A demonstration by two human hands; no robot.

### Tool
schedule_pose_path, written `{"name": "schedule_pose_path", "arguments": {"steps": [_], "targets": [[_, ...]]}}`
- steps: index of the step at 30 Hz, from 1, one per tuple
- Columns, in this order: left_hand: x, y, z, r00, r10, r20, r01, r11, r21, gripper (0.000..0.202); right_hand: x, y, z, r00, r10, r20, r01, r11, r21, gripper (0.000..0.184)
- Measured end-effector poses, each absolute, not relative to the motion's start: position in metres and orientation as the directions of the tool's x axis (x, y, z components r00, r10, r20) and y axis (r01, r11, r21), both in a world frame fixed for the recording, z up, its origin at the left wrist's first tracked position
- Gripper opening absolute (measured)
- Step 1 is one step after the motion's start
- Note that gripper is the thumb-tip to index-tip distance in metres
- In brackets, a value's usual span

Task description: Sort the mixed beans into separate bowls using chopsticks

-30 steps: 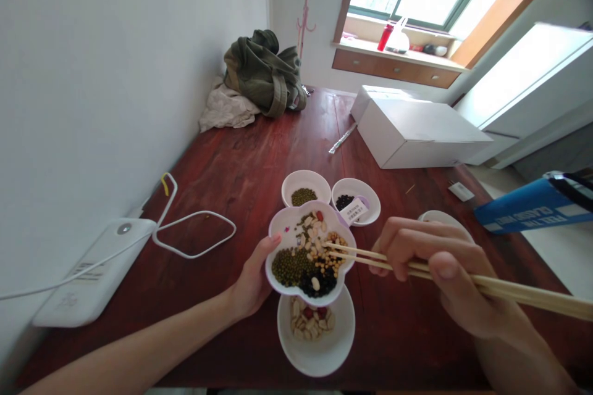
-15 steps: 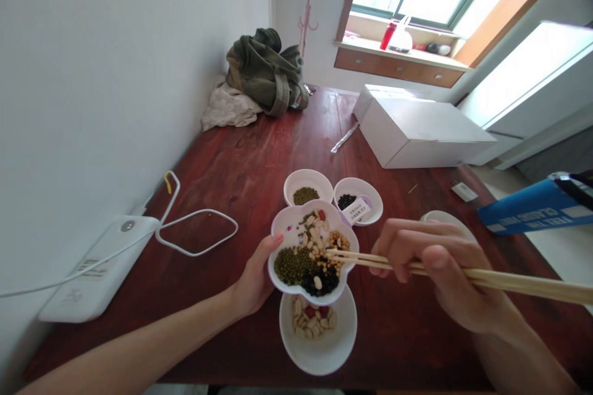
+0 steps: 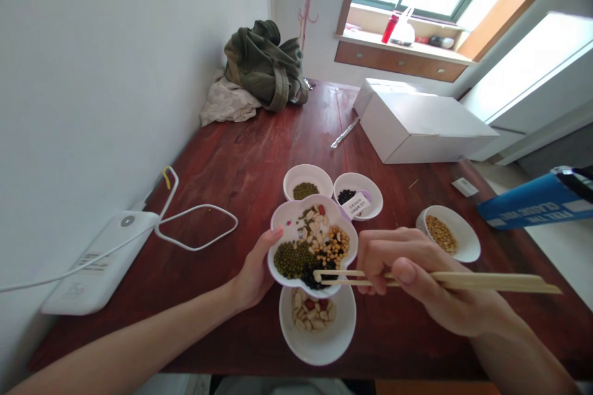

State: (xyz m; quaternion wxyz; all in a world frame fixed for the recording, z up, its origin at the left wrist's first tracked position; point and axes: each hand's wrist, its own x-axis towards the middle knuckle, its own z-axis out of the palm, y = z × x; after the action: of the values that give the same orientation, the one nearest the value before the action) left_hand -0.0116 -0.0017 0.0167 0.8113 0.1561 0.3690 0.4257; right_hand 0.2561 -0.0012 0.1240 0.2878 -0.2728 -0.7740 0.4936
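My left hand (image 3: 256,270) grips the left edge of a white, lilac-rimmed flower-shaped dish (image 3: 281,216), thumb over the rim. Green beans (image 3: 293,259), black beans (image 3: 314,279), yellow beans (image 3: 336,245) and pale peanuts (image 3: 315,225) lie in separate, partly mixed patches in it. A pair of wooden chopsticks (image 3: 463,281) is in my right hand (image 3: 417,265), fingers closed round them. Their tips rest at the black beans, by a pale peanut. Below the dish, partly covered by it, stands a white bowl (image 3: 319,349) with peanuts.
Behind the dish are a bowl of green beans (image 3: 293,174) and a bowl of black beans (image 3: 374,197). A bowl of yellow beans (image 3: 467,241) stands right, near a blue canister (image 3: 528,200). A power bank (image 3: 99,265) with cable lies left; a white box (image 3: 426,123) is behind.
The chopstick tips have moved from the yellow beans down to the peanut on the black beans. My right hand has shifted left, uncovering the yellow bean bowl. My left hand keeps its hold.
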Motion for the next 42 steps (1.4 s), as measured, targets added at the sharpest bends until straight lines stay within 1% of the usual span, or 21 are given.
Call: {"name": "schedule_pose_path", "arguments": {"steps": [3,10,16,20,25,28,34,37,42], "targets": [[-0.011,-0.001,0.017,0.370,0.810,-0.455,-0.561,0.586,0.585,0.055,0.256,0.001,0.122,-0.706,0.683,0.186,0.121,0.375,-0.919,0.059],[-0.009,0.000,0.020,0.347,0.809,-0.474,-0.538,0.586,0.607,0.054,0.252,0.004,0.119,-0.699,0.675,0.237,0.108,0.427,-0.898,0.061],[-0.009,0.001,0.016,0.362,0.817,-0.448,-0.540,0.576,0.614,0.056,0.254,0.001,0.122,-0.701,0.685,0.200,0.170,0.432,-0.886,0.060],[-0.008,0.000,0.016,0.381,0.820,-0.427,-0.561,0.573,0.598,0.057,0.254,-0.003,0.121,-0.676,0.699,0.233,0.172,0.457,-0.873,0.059],[-0.007,-0.001,0.021,0.341,0.811,-0.475,-0.555,0.582,0.595,0.049,0.249,-0.006,0.120,-0.668,0.706,0.235,0.220,0.489,-0.844,0.056],[-0.007,0.000,0.023,0.326,0.812,-0.484,-0.548,0.580,0.603,0.048,0.248,-0.007,0.120,-0.662,0.709,0.243,0.211,0.487,-0.847,0.055],[-0.006,0.000,0.023,0.285,0.811,-0.510,-0.536,0.576,0.617,0.047,0.248,-0.009,0.117,-0.643,0.734,0.221,0.250,0.473,-0.845,0.052],[-0.005,0.000,0.024,0.273,0.815,-0.512,-0.532,0.571,0.625,0.049,0.250,-0.010,0.116,-0.630,0.738,0.242,0.222,0.470,-0.854,0.052],[-0.006,0.000,0.023,0.276,0.816,-0.507,-0.543,0.568,0.619,0.051,0.256,-0.015,0.120,-0.601,0.764,0.236,0.210,0.435,-0.876,0.056]]}}
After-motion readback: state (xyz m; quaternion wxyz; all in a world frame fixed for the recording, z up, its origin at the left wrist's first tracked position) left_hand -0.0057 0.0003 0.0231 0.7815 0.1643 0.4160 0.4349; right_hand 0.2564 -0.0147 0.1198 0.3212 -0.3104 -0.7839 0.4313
